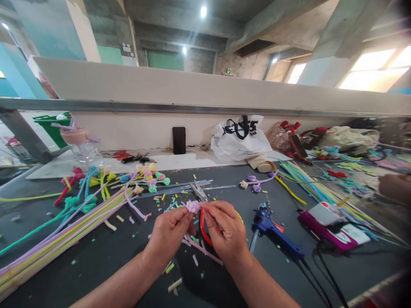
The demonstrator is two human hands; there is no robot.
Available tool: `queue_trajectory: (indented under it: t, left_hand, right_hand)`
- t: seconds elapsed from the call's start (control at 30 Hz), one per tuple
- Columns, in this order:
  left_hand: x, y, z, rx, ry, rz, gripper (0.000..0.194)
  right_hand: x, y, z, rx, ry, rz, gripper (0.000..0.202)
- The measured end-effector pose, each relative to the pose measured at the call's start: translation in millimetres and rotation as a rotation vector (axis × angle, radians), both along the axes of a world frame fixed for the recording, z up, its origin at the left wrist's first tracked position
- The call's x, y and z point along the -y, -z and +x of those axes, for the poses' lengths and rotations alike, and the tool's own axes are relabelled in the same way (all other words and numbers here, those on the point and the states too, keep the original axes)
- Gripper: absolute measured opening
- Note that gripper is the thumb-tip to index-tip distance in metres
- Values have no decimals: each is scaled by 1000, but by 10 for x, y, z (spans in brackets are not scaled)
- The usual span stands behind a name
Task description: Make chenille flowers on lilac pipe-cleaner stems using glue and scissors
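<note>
A small lilac-pink pipe-cleaner flower [193, 206] is pinched between the thumb and fingers of my left hand [170, 226]. My right hand [226, 229] is closed too, its thumb and fingertips meeting at the flower's right edge. Scissors [199, 192] lie on the table beneath my right hand, their blades pointing away and a red handle partly covered. Lilac pipe-cleaner pieces [208, 253] lie below the hands. To the right of my right hand rests a blue hot glue gun [278, 237].
Long pipe cleaners [80, 218] and finished flowers [150, 175] spread across the left. Clear glue sticks [180, 187] lie ahead. A phone [179, 140] leans against the back panel near a white bag [240, 139]. Right are a purple-and-white device [334, 226] and another person's blurred hand [394, 188].
</note>
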State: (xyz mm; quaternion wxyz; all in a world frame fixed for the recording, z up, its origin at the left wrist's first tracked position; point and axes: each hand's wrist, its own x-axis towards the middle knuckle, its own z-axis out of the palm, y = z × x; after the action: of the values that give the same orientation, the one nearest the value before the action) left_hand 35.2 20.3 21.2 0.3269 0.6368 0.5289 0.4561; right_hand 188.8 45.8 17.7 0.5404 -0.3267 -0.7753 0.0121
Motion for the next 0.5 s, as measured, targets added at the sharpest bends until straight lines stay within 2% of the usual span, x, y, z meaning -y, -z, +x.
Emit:
queue_trajectory:
  t: [0.2, 0.4, 0.5]
  left_hand:
    - [-17, 26, 5, 71, -1, -90, 37]
    - [13, 14, 31, 135, 29, -137, 35]
    - [12, 12, 52, 211, 52, -169, 32]
  right_hand:
    - [0, 29, -23, 46, 36, 21, 25]
    - [24, 7, -26, 25, 59, -63, 11]
    - [35, -9, -31, -6, 83, -53, 7]
